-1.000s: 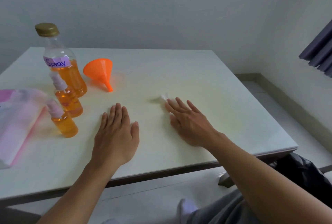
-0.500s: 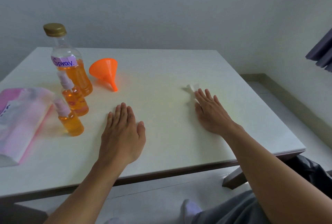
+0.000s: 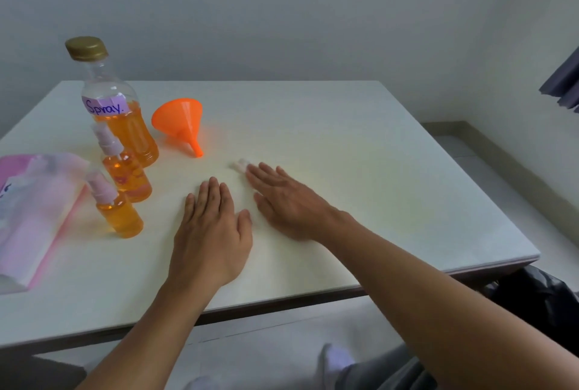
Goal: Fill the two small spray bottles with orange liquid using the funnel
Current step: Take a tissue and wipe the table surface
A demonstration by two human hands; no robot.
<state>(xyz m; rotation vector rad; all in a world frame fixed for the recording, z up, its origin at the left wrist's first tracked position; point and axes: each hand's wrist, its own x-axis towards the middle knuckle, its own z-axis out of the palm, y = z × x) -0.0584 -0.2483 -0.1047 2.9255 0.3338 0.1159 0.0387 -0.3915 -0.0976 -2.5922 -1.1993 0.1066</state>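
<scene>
Right hand (image 3: 288, 205) back beside left hand (image 3: 213, 226), funnel (image 3: 180, 120) just ahead

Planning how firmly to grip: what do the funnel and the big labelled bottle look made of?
The funnel looks like rigid orange plastic, smooth and evenly coloured. The big bottle is probably clear plastic, liquid showing through; its gold cap could be metal or plastic.

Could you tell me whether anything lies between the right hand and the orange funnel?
Only a small white wad, at the fingertips of the right hand, lies on that line; nothing else visible stands before the orange plastic funnel, which lies on its side.
</scene>
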